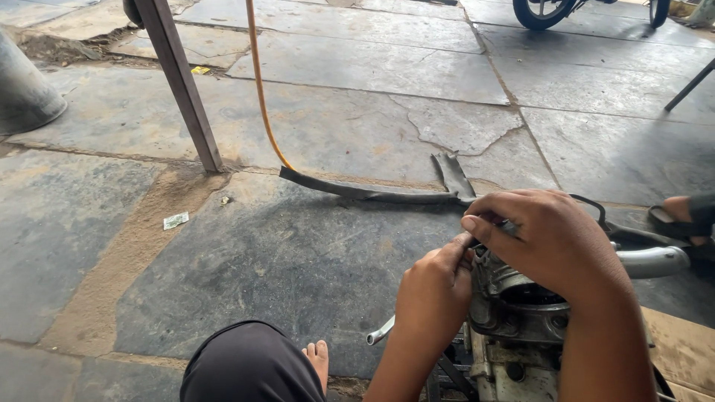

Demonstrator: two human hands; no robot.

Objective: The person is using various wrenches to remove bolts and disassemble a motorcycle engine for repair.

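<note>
A grey metal engine block [514, 313] stands on the stone floor at the lower right, its round cylinder bore open at the top. My left hand [436, 286] presses its fingertips against the block's upper left edge. My right hand [544, 238] curls over the top of the block, thumb and fingers pinched on a small metal part that is mostly hidden. A chrome lever [380, 333] sticks out to the left, low on the engine. My dark-clothed knee [249, 365] and bare toes [319, 357] sit at the bottom.
A strip of black rubber [372, 192] lies on the slabs, with an orange hose [257, 82] running up from it. A slanted wooden post [182, 82] stands at the left. A chrome pipe [652, 260], another person's sandalled foot [681, 216] and a motorcycle wheel [544, 11] are at the right.
</note>
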